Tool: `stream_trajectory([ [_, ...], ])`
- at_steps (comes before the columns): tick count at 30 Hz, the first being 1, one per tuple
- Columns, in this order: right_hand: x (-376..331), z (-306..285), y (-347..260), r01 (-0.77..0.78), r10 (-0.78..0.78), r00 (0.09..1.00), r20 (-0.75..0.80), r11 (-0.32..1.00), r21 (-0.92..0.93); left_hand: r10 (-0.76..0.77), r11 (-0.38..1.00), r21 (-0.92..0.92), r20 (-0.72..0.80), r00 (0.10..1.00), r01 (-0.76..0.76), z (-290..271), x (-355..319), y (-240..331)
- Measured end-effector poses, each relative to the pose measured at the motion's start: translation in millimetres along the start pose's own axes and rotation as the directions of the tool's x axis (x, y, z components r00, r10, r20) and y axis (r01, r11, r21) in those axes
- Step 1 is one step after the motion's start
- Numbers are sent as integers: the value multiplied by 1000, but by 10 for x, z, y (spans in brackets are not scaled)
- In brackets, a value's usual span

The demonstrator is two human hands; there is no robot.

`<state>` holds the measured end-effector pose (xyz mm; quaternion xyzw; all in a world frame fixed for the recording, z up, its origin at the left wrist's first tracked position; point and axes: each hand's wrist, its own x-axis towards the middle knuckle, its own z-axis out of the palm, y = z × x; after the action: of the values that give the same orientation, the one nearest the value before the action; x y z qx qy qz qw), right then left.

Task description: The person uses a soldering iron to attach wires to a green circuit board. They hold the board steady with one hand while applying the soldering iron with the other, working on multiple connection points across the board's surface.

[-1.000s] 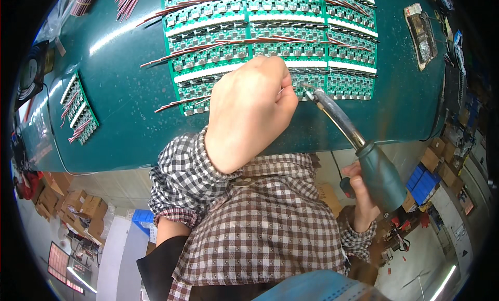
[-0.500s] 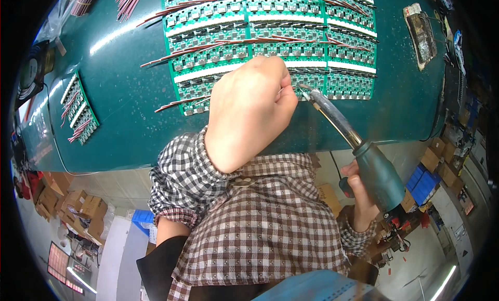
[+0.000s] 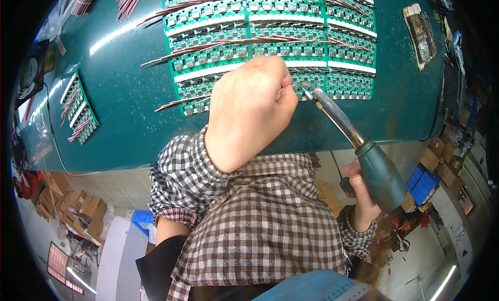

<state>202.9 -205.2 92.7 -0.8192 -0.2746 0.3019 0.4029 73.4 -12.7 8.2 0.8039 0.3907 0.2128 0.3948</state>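
Note:
My left hand [image 3: 250, 111] is closed in a pinch over the nearest row of a green circuit board panel [image 3: 349, 87]. A thin wire seems to be between the fingertips, mostly hidden by the hand. Red and white wires [image 3: 176, 103] stick out from that row on the hand's left. My right hand [image 3: 364, 197] grips the dark green handle of a soldering iron [image 3: 382, 173]. Its metal barrel slants up and left, and the tip is close to the board, just right of my left fingertips. Whether the tip touches the board I cannot tell.
More wires [image 3: 234, 41] lie across the panel's farther rows. A smaller wired board [image 3: 79, 108] rests at the left of the green table [image 3: 130, 140]. Wire bundles [image 3: 131, 3] lie at the far left. A worn, dirty block [image 3: 420, 36] sits at the far right.
The soldering iron has shifted slightly to the right, its tip a little farther from my left fingertips. My left hand has stayed in place.

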Motion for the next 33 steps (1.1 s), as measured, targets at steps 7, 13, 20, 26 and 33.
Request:
stream_trajectory([
  [7,2,-25,22,4,-4,1000,23,1000,-7,6,1000,-2,2,1000,-6,5,-9,-7],
  [13,-32,-174,190,29,-38,994,106,996,80,30,999,-22,16,999,-30,-5,2,-6],
  [20,-57,-73,62,-92,92,996,3,987,128,39,999,0,6,999,-39,-3,-17,8],
  [26,-25,-123,129,-60,48,994,101,990,126,50,999,14,-36,998,-49,8,-48,48],
  [33,-29,-107,108,-117,102,990,99,981,157,22,1000,-7,-92,996,-22,72,-79,49],
])
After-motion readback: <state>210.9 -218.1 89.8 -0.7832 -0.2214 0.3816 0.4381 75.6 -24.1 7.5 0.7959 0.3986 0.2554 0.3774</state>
